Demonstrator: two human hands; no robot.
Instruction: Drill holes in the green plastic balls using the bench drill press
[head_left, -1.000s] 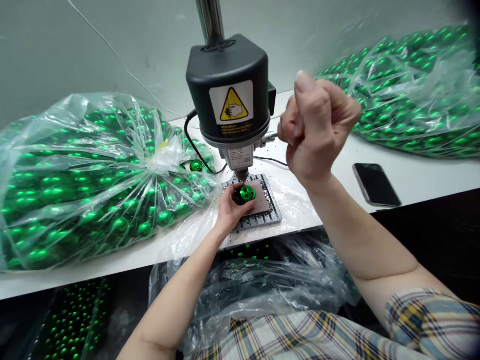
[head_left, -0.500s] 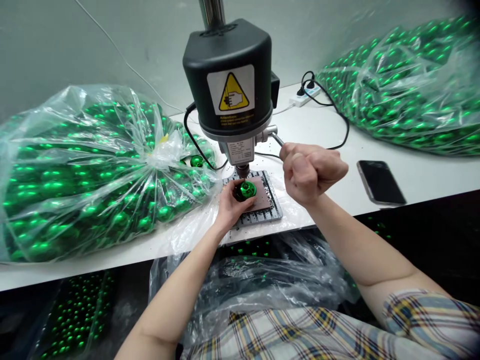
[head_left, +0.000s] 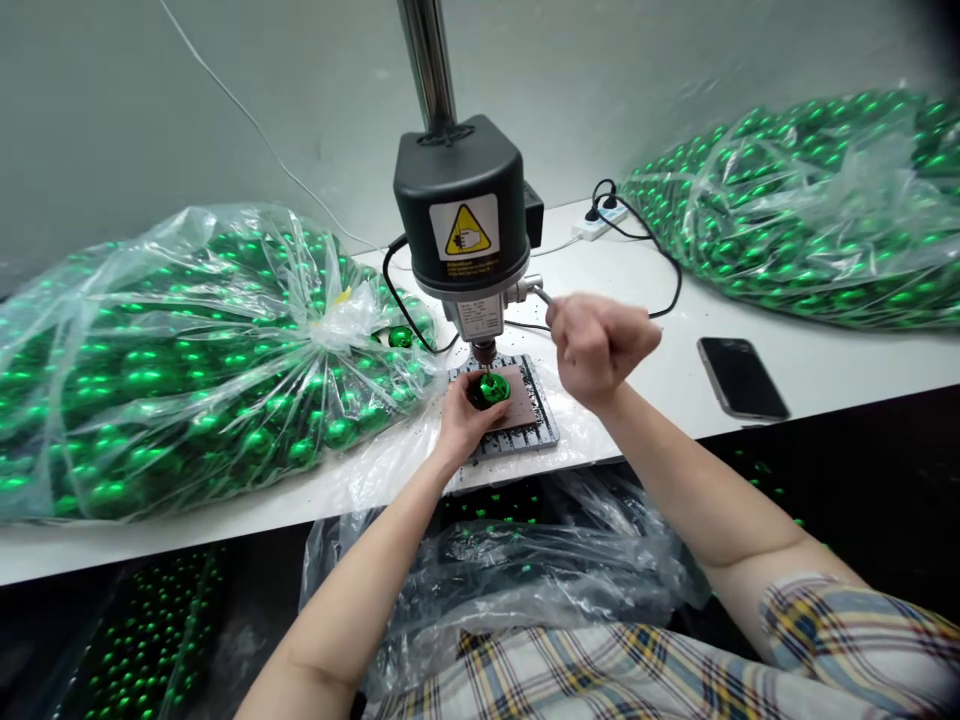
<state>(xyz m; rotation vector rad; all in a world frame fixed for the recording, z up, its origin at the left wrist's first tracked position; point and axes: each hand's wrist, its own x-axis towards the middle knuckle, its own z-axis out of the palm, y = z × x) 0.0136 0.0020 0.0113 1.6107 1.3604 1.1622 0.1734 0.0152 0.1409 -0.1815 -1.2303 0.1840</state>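
Note:
My left hand [head_left: 466, 415] is closed around the side of a shiny green ball [head_left: 494, 389], which rests on a pinkish board [head_left: 523, 400] over the slotted metal base [head_left: 549, 433] of a small drill press [head_left: 465, 210]. The bit under the chuck [head_left: 484, 352] reaches down to the top of the ball; whether it has entered cannot be made out. My right hand [head_left: 600, 345] is wrapped in a fist around the press's feed lever [head_left: 541, 294], most of which the fingers hide. Dark chips are scattered over the base.
Large clear bags of green balls lie at left [head_left: 187, 370] and right [head_left: 795, 220]. A phone [head_left: 742, 378] lies near the table's front edge. Behind are a power strip [head_left: 598, 220] and a black cable [head_left: 670, 262]. Clear plastic [head_left: 555, 560] hangs below the table edge.
The camera view has shifted, so the press appears lower and smaller. My right hand, still on the lever, sits a little closer to the press. My left hand keeps hold of the ball.

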